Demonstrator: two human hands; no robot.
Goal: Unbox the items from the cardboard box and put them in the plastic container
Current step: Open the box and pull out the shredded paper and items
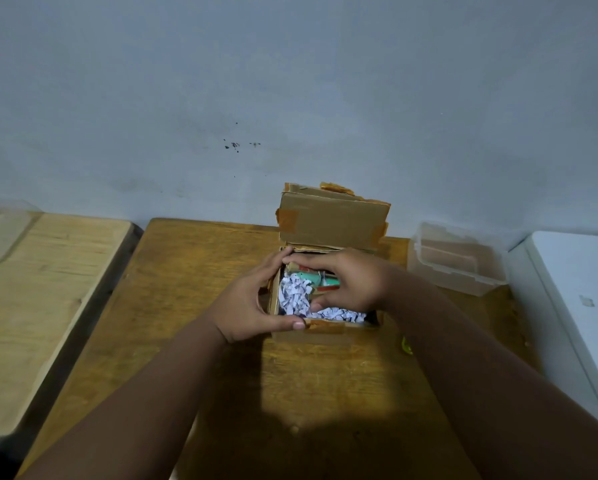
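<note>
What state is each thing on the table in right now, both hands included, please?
cardboard box, open, lid flap upright at the back.
shredded paper, loose inside the box.
green and red items, in the box, partly covered.
plastic container, lidless, right of the box.
left hand, grips the box's left wall.
right hand, in the box, fingers curved over the items; grip unclear.

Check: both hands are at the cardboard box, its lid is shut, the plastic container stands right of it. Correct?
No: the head view shows the lid open. The left hand and right hand are at the cardboard box, the plastic container right of it.
</note>
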